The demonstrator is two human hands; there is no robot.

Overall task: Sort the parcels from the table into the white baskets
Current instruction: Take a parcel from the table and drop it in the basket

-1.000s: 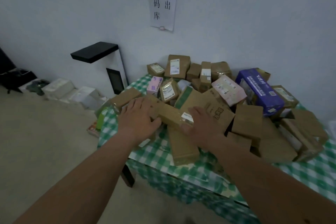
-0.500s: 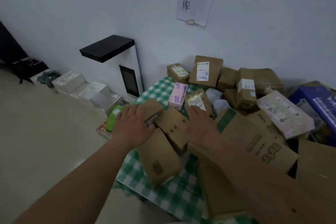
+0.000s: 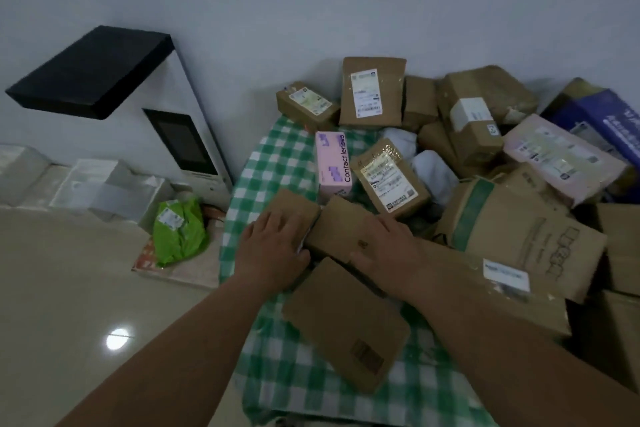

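Across the desk (image 3: 277,163) with its green check cloth, a big heap of brown parcels (image 3: 485,121) fills the side from 12 to 3 o'clock. These look like stiff card, so they should keep their shape and not slip. Near the desk's 9 o'clock edge sit two small brown boxes. The left hand (image 3: 273,250) lies flat on the left small box (image 3: 294,211), fingers mostly straight. The right hand (image 3: 384,246) rests on the right small box (image 3: 343,229), fingers bent over its far edge. Both boxes look light. Holding each by its long sides seems best. A flat parcel (image 3: 346,322) at 6 o'clock lies close to the edge and could slide off. Open floor (image 3: 69,288) lies at 9 o'clock. No white baskets show.
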